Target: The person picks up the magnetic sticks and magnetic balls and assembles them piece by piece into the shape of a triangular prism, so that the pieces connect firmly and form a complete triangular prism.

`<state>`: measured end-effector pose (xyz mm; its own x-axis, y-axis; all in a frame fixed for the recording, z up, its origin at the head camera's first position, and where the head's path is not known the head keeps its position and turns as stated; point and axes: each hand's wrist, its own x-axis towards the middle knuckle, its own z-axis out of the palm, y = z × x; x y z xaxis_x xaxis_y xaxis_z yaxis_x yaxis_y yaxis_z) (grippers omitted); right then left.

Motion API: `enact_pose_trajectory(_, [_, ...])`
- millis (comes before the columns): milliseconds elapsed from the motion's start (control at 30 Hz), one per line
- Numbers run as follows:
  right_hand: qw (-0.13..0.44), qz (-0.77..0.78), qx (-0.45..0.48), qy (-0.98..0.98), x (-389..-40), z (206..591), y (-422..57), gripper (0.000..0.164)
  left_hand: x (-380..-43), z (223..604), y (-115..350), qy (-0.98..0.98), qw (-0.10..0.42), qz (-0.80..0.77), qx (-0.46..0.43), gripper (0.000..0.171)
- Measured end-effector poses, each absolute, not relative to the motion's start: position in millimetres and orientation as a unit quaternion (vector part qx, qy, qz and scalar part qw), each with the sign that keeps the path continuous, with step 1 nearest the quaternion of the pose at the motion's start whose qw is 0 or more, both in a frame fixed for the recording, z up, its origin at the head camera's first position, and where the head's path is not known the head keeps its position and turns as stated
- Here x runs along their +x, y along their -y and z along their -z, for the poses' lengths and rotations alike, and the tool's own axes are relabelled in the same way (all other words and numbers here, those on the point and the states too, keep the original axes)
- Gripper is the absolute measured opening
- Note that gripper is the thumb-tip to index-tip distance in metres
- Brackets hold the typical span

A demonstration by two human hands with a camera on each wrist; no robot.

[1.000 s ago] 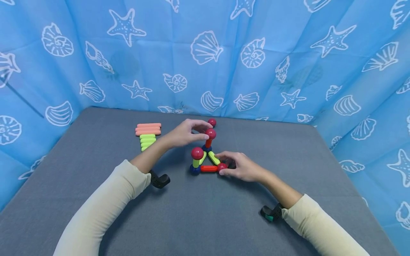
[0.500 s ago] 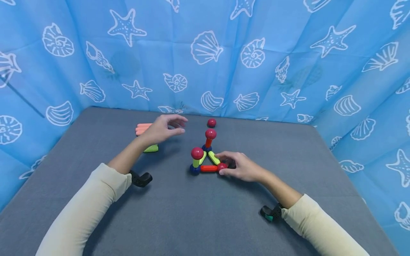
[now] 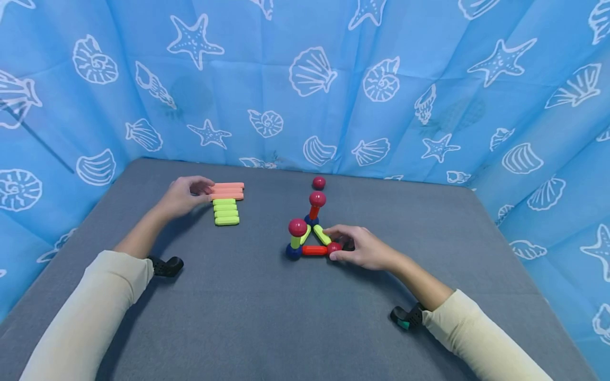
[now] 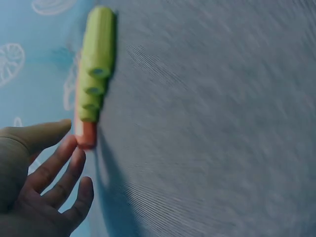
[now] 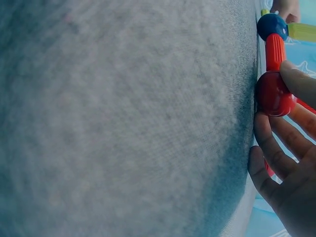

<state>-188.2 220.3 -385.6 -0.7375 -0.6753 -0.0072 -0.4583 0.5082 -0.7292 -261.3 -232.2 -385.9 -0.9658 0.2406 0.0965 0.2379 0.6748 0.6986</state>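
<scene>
My left hand (image 3: 183,197) is at the left end of the stacked orange sticks (image 3: 227,196). In the left wrist view its thumb and fingers are spread close to the end of an orange stick (image 4: 86,136); contact is unclear. My right hand (image 3: 361,248) holds the red ball (image 3: 334,247) at the right corner of a triangular ball-and-stick frame, thumb and fingers around it. A red stick (image 3: 314,250) joins that ball to a blue ball (image 3: 293,251). Upright sticks topped by a front red ball (image 3: 297,227) and a rear red ball (image 3: 317,199) rise from two corners.
Several lime green sticks (image 3: 226,212) lie in a row in front of the orange ones. A loose red ball (image 3: 319,183) sits behind the frame near the back edge of the grey table (image 3: 305,323). A blue shell-print curtain (image 3: 267,79) hangs behind.
My left hand has moved left from the rear upright's red ball to the orange sticks. My right hand stays at the corner ball. The camera view has shifted slightly.
</scene>
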Motion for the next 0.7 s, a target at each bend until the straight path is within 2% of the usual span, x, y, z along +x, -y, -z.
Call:
enact_pose_trajectory(367, [0.146, 0.371, -0.332, -0.855, -187.7, 386.1, -219.8, 0.055, -265.9, 398.2, 240.1, -0.927, 0.014, -0.352, 0.125, 0.032])
enact_pose_trajectory(567, [0.145, 0.369, -0.331, -0.856, -187.3, 385.6, -219.8, 0.055, -265.3, 401.5, 236.3, -0.933, -0.014, -0.337, 0.122, 0.028])
enact_pose_trajectory(700, [0.148, 0.368, -0.329, -0.857, -187.1, 385.0, -220.0, 0.055, -263.2, 399.9, 232.3, -0.920, -0.061, -0.368, 0.121, 0.028])
